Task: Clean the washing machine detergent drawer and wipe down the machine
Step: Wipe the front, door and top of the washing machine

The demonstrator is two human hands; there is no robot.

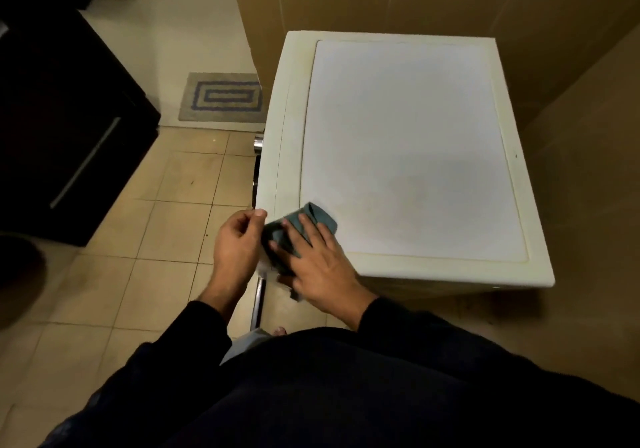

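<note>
- The washing machine (408, 156) stands against brown wall panels, seen from above; its white top panel sits inside a cream frame.
- The right hand (318, 267) lies flat on a folded blue-grey cloth (294, 232), fingers straight and spread, pressing it onto the machine's near-left corner; this grip is released, not curled round the cloth.
- The cloth lies under the right fingers, partly on the cream frame and partly over the corner's edge, with a fold showing just beyond the fingertips.
- The left hand (237, 243) is just beside the cloth, on its left, with fingers curled inward; thumb and forefinger meet near the machine's front edge, and whether this grip pinches anything I cannot tell.
- Below the hands a chrome door rim (259, 144) shows on the machine's front.
- Well beyond the left hand, a striped mat (223, 97) lies on the tiled floor (156, 225); a dark cabinet (62, 128) stands farther left.
</note>
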